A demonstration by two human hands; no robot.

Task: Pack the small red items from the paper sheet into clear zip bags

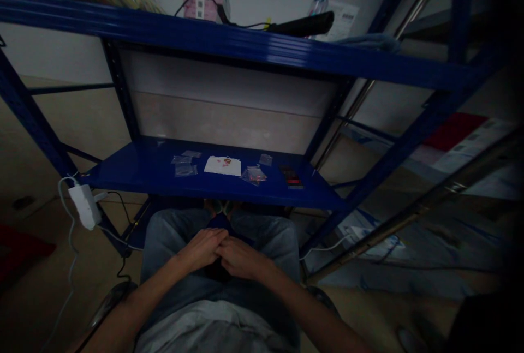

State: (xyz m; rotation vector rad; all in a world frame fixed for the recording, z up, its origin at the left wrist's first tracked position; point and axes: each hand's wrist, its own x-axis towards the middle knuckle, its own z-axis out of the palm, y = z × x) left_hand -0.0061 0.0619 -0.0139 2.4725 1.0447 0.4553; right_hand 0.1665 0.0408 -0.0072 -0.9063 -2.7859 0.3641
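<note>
As forearms (151,298) angle inward, left hand (200,249) meets right hand (241,257) over jeans (278,246), both empty, relaxed.

No lettering is reading clearly anywhere: the small print on the white paper card (343,21) behind the clear plastic spray bottle (320,1), the white square labels on the pink cardboard box (206,1) and the red-marked white paper sheet (222,166) on the blue metal shelf (159,165) are all showing too small and blurred to make out
</note>
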